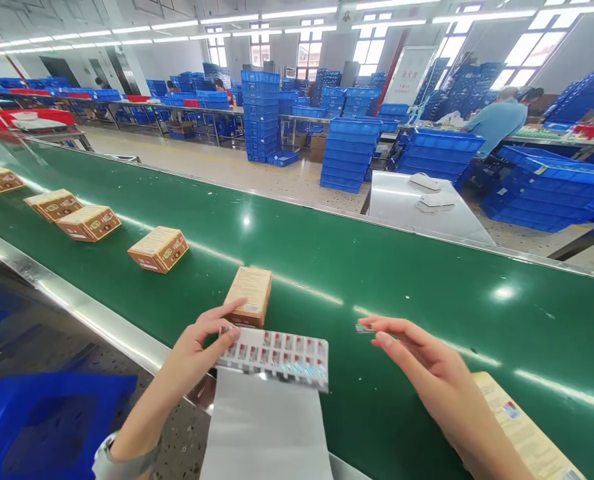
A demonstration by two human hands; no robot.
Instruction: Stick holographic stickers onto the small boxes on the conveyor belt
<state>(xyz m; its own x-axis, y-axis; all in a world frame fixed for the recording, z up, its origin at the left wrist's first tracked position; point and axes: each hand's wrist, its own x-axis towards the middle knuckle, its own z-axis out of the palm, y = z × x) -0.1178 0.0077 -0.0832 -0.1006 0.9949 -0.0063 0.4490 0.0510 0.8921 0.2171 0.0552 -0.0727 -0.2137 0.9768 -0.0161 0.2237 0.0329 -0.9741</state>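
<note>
My left hand [197,353] is closed, thumb on top, on a sheet of stickers [281,355] with rows of small red and silvery labels. Its index finger stretches over the near end of a tan and brown box [249,293] on the green belt. Under the sticker sheet, a plain pale grey sheet or panel [269,427] extends toward me; whether they are joined I cannot tell. Off to the right, my right hand [427,367] pinches a small shiny sticker [363,328] between thumb and fingertips, above the belt and apart from the sheet.
More tan and brown boxes [159,249] sit along the green conveyor belt [297,247] to the left. A longer cream box [521,427] lies beside my right forearm. Metal edging [101,327] borders the belt. Blue crates [349,157] stand beyond, with a person in blue [499,120] at the far right.
</note>
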